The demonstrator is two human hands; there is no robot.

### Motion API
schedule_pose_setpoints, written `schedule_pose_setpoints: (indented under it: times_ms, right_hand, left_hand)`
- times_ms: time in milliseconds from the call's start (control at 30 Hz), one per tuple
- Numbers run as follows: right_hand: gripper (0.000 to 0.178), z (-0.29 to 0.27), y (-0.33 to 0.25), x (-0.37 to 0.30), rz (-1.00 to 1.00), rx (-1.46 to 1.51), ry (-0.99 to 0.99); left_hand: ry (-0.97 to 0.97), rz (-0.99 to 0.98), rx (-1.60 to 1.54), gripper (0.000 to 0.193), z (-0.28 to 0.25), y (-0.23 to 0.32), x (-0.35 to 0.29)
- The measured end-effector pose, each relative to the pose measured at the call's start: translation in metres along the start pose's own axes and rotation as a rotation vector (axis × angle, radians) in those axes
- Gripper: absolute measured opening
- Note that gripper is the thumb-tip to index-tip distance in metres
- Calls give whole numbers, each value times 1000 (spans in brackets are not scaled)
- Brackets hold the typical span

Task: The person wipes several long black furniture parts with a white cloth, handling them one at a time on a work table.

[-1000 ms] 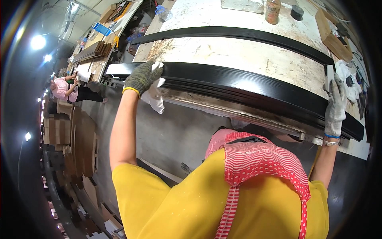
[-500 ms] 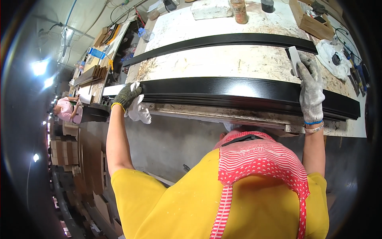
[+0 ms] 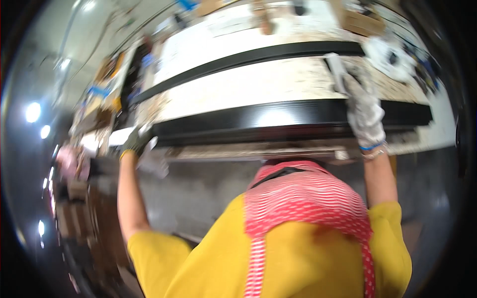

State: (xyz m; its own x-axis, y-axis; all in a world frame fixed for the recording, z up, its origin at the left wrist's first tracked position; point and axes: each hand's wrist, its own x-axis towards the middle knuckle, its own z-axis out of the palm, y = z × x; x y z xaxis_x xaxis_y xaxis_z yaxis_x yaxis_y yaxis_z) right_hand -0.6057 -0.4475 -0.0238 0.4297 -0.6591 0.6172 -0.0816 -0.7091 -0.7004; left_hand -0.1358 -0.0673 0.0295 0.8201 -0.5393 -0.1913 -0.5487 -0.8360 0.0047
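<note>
Left hand (image 3: 134,140), dark glove: fingers closed on a bunched white cloth (image 3: 155,164), which trails below the hand. Motion blur; spacing of individual fingers cannot be told. Hand is at the left end of the front black boards (image 3: 223,124); contact with them unclear. Left forearm extends forward, out to the person's left.

Right hand (image 3: 365,109), pale glove: fingers pinch a flat white-faced block (image 3: 337,69), its long side pointing away from the body. Hand spans the front boards near their right end, fingertips beyond their far edge; palm contact cannot be told. Right forearm points forward, hand angled slightly left.

Front boards lie along the near edge of the white bench (image 3: 238,89); a black strip (image 3: 258,55) lies apart behind them.
</note>
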Motion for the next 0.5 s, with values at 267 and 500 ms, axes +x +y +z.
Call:
schedule_pose_setpoints:
  times_ms: [267,500]
  right_hand:
    - [61,-197,115,8,-114,-754,163]
    - [51,-240,164,3,406,-13,194]
  left_hand:
    - [292,170,137,48,21,65,-38]
    - [71,318,244,45,16,221,-91]
